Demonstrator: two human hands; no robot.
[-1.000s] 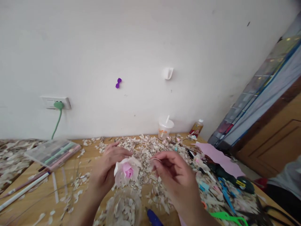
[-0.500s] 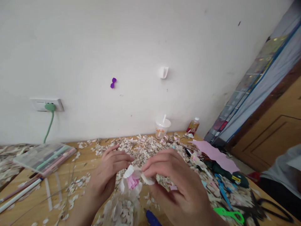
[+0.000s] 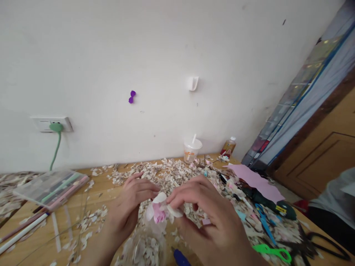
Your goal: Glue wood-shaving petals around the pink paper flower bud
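Note:
Between my two hands is a small paper flower (image 3: 159, 213) with a pink middle and white outer petals. My right hand (image 3: 206, 214) pinches a white petal (image 3: 174, 211) at the flower's right side between thumb and fingers. On the flower's left, my left hand (image 3: 130, 207) has its fingers bent towards the flower's back; their tips are partly hidden behind it. Below the flower stands a clear plastic container (image 3: 144, 249) filled with pale petal scraps. A blue pen-like tool (image 3: 181, 256) lies beside that container, under my right hand.
Pale scraps (image 3: 166, 171) cover much of the wooden table. A lidded cup (image 3: 192, 150) and a small bottle (image 3: 228, 147) stand by the wall. To the right lie pink paper (image 3: 256, 181), blue scissors (image 3: 264, 223) and green scissors (image 3: 273, 253). A pen case (image 3: 52, 188) lies left.
The flower has turned a little, showing its pink middle more towards the right and downwards. Both hands keep nearly the same place; the view has shifted slightly.

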